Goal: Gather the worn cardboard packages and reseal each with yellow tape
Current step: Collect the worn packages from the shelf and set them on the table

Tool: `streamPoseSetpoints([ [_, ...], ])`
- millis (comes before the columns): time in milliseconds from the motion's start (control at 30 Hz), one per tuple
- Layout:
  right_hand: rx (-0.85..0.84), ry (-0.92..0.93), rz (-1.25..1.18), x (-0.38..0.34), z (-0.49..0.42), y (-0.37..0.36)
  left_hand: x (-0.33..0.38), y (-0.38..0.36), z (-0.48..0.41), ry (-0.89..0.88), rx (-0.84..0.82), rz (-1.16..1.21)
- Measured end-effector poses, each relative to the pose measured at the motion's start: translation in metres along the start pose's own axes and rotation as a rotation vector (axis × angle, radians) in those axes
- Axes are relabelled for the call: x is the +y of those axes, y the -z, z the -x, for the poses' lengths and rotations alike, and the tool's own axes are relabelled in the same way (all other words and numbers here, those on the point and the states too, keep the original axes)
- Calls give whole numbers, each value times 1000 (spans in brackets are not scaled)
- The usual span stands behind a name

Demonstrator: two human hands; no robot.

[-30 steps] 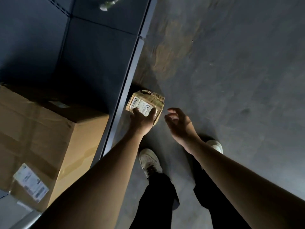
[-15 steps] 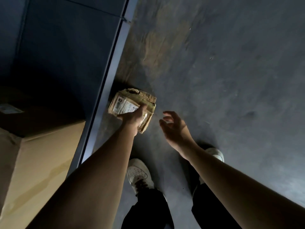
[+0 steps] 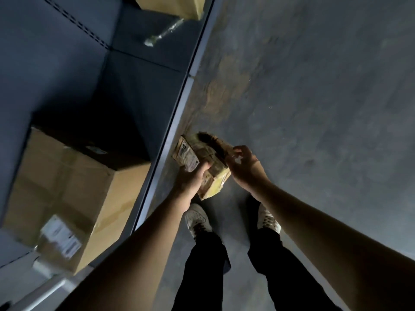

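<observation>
A small worn cardboard package (image 3: 203,151) with a white label and frayed edges is held up in front of me, over the floor beside the shelf edge. My left hand (image 3: 193,178) grips its near side from below, thumb across the labelled face. My right hand (image 3: 241,163) holds the package's right edge, fingers curled onto it. Yellow tape shows on the package's lower corner (image 3: 219,182). No tape roll is in view.
A grey metal shelf (image 3: 175,122) runs along the left. On it sit a large cardboard box (image 3: 67,189) with a white label and another box (image 3: 173,5) at the top. Grey concrete floor (image 3: 314,108) spreads to the right. My shoes (image 3: 197,217) stand below.
My left hand has lifted the package away from the shelf edge. My right hand, open and apart before, has closed in and taken hold of its right edge.
</observation>
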State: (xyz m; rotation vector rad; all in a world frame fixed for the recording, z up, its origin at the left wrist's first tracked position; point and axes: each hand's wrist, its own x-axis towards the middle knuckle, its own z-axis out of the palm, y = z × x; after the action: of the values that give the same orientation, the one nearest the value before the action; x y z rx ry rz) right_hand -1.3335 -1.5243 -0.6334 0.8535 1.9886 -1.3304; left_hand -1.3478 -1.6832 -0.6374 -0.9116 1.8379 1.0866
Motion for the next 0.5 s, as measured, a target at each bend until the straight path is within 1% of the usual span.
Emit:
streamPoseSetpoints([
  [67,4,20,2,-22,23,20,18,10,38,-41,6,2],
  [200,-8,126,29,-67,71,50,49,31,110,-86,24,46],
  [367,-17,250,40,-115,136,76,69,58,194,-130,75,127],
  [433,-10,265,-4,-131,160,84,72,71,225,-150,108,153],
  [500,-21,237,-46,-147,186,89,69,85,257,-166,128,169],
])
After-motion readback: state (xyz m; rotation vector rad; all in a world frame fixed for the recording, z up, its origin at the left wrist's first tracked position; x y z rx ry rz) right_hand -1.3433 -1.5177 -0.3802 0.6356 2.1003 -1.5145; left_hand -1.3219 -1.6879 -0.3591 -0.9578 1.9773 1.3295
